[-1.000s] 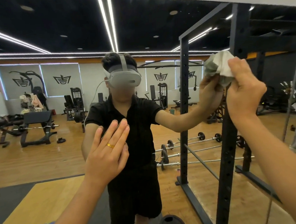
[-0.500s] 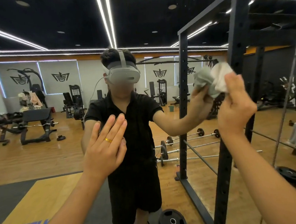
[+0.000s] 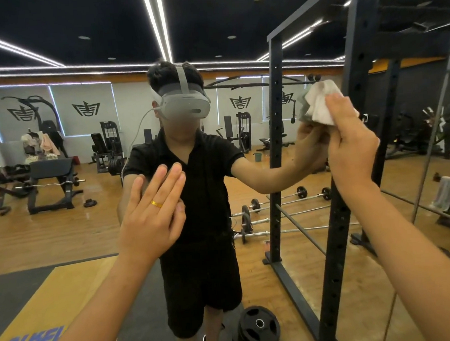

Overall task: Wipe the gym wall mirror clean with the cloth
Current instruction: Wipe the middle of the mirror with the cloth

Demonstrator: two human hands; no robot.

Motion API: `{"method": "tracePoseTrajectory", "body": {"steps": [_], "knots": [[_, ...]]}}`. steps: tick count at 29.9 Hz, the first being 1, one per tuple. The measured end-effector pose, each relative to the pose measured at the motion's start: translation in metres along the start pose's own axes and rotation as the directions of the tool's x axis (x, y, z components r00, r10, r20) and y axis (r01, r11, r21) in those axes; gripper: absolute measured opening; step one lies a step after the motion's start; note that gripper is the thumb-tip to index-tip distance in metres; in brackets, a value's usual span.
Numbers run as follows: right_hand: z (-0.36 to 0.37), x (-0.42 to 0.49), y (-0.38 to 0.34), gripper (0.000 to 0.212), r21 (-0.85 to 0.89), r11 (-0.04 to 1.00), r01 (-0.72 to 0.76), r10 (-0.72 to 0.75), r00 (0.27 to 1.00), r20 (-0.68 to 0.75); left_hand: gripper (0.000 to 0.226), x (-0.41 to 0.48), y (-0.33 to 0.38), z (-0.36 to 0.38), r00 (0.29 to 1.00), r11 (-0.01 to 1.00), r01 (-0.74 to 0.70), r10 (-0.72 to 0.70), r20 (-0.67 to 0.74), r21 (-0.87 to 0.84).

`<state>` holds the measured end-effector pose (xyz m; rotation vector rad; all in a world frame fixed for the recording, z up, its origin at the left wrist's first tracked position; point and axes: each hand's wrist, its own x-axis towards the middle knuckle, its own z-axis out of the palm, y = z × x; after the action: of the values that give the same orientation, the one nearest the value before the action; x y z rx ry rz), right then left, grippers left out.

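Observation:
The gym wall mirror (image 3: 64, 233) fills nearly the whole view and reflects the gym and a person in black with a headset. My left hand (image 3: 153, 217) lies flat against the glass at chest height, fingers straight, a gold ring on one finger. My right hand (image 3: 348, 141) is raised at the upper right and grips a crumpled white cloth (image 3: 320, 104), pressing it against the mirror. The hand's reflection meets the cloth from the other side.
A black power rack upright (image 3: 335, 229) stands at the right, seen with its reflection. A black weight plate (image 3: 257, 329) lies on the floor below. Reflected barbells, benches and machines sit on the wooden floor behind.
My right hand has slid the cloth down and to the left across the glass. My left hand has stayed flat on the mirror.

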<state>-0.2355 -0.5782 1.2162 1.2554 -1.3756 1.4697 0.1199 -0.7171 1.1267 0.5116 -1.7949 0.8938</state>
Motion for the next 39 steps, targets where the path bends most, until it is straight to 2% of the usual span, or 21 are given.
{"method": "tracePoseTrajectory", "body": {"steps": [5,9,16,20,22,27,32,35,39], "knots": [[0.007,-0.059,0.002,0.044,-0.025,0.999,-0.034,0.031,0.995,-0.100,0.050,0.001,0.000,-0.001,1.000,1.000,-0.007,0.007,-0.010,-0.002],[0.016,-0.110,0.007,0.044,-0.026,0.999,-0.045,0.042,0.994,-0.098,0.050,0.001,0.005,-0.003,1.000,1.000,0.011,-0.011,-0.008,-0.027],[0.014,-0.038,0.017,0.041,-0.057,0.998,0.037,-0.048,0.977,-0.206,0.052,-0.004,0.004,0.002,1.000,1.000,-0.018,0.018,-0.002,0.010],[0.020,-0.011,0.008,0.039,-0.002,0.999,-0.036,0.034,0.966,-0.255,0.051,-0.006,0.003,0.006,0.999,1.000,-0.019,0.019,-0.033,0.000],[0.025,-0.025,0.003,0.039,0.000,0.999,-0.052,0.051,0.966,-0.253,0.052,-0.007,0.002,0.007,0.999,1.000,-0.016,0.015,-0.035,-0.004],[0.018,-0.063,0.001,0.037,-0.078,0.997,0.023,-0.035,0.987,-0.156,0.053,-0.008,0.002,0.009,0.999,1.000,-0.004,0.003,-0.032,-0.026],[0.005,-0.012,-0.005,0.034,-0.087,0.996,0.029,-0.050,0.968,-0.244,0.052,-0.009,0.001,0.009,1.000,0.999,0.000,-0.001,-0.019,-0.043],[0.016,0.001,-0.016,0.035,-0.034,0.999,0.038,-0.044,0.978,-0.202,0.051,-0.008,0.001,0.008,1.000,0.999,0.001,-0.002,-0.017,-0.050],[0.025,-0.026,-0.019,0.035,-0.023,0.998,0.054,-0.057,0.979,-0.194,0.051,-0.009,0.001,0.008,1.000,0.998,0.003,-0.005,-0.020,-0.057]]}}
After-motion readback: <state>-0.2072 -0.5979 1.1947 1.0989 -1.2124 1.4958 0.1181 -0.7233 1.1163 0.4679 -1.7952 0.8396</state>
